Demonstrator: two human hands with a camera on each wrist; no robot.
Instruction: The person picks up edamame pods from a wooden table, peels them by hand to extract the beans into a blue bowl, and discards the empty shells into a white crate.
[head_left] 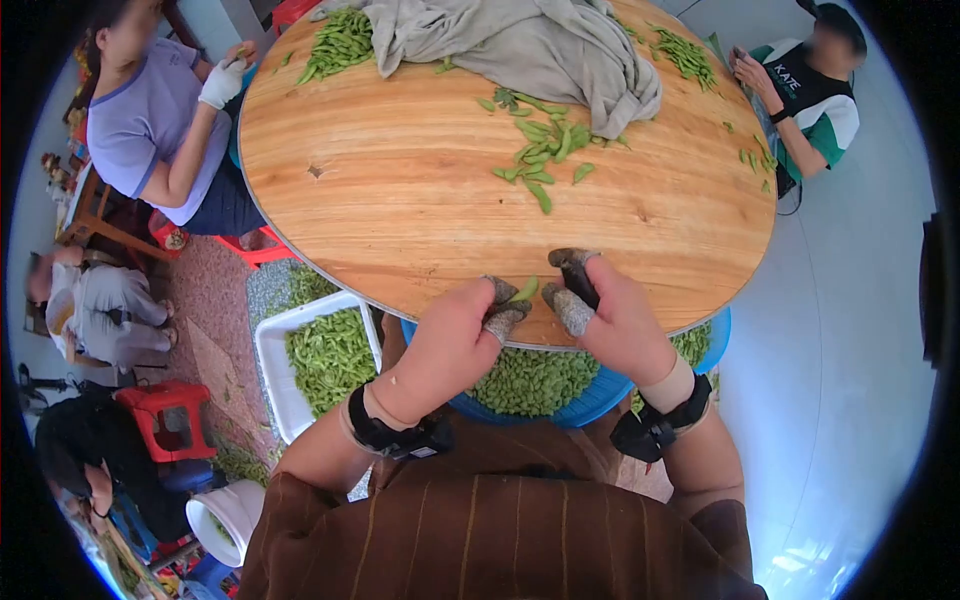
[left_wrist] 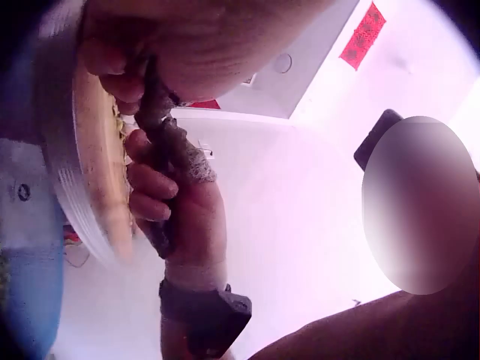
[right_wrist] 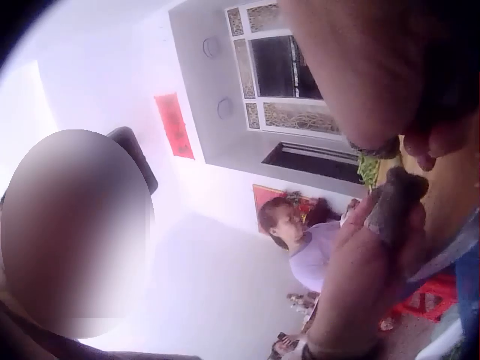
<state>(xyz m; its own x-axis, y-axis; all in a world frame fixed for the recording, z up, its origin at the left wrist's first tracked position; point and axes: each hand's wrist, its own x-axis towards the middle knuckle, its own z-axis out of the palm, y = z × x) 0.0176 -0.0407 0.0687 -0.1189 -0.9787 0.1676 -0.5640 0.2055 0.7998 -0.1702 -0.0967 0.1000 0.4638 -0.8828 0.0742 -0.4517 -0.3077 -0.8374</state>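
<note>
My left hand [head_left: 458, 330] pinches a green soybean pod [head_left: 525, 290] between thumb and finger, over the near edge of the wooden table. The tips of that thumb and finger wear grey, soiled covers. Close to its right, my right hand [head_left: 622, 312] has similar covers on its thumb and index finger. In the left wrist view, the other fingers of the right hand [left_wrist: 196, 206] curl over a dark slim object [left_wrist: 162, 241] lying along the palm; its kind is hidden. Fingertips of both hands nearly meet. A loose heap of pods [head_left: 540, 150] lies ahead of them.
The round table [head_left: 400, 200] bears a grey cloth [head_left: 500, 50] and more pod piles. Below its near edge, a blue basin [head_left: 590, 405] holds shelled beans. A white tray [head_left: 268, 345] of pods stands left. One person [head_left: 150, 130] sits left, another [head_left: 815, 90] at the far right.
</note>
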